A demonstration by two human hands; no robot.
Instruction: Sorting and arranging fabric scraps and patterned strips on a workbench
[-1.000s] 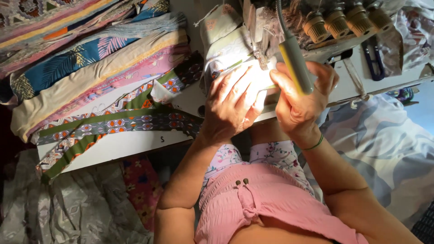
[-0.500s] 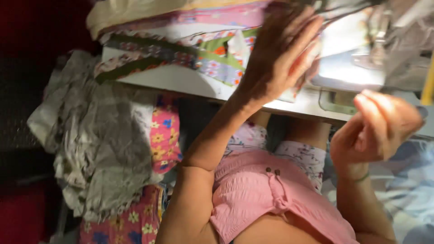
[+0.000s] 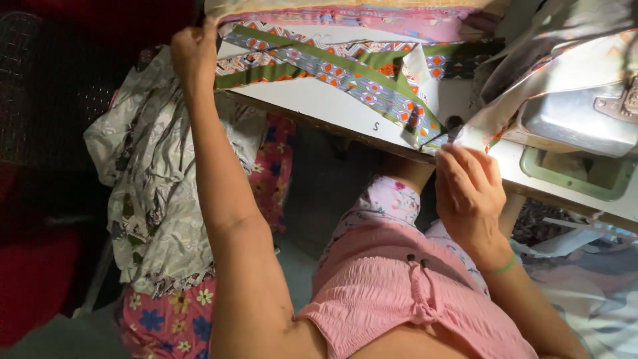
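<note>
A long patterned fabric strip [image 3: 345,70], green with orange and blue motifs, lies stretched across the white sewing table [image 3: 332,106]. My left hand [image 3: 194,50] is far out at the table's left end, fingers closed on that end of the strip. My right hand [image 3: 468,189] is at the table's front edge, fingertips pinching the strip's other end beside the sewing machine [image 3: 585,113]. I am seated, wearing a pink smocked top [image 3: 399,292].
Folded patterned fabrics [image 3: 345,10] are stacked along the table's far side. A heap of grey and pink floral cloth [image 3: 159,199] hangs over something at the left. More fabric [image 3: 585,286] lies low at the right. The machine's green base [image 3: 571,176] is set in the tabletop.
My left hand has left the machine area and reached far left, taking the strip's end. My right hand moved from mid-air down onto the strip near the machine. The camera turned left.
</note>
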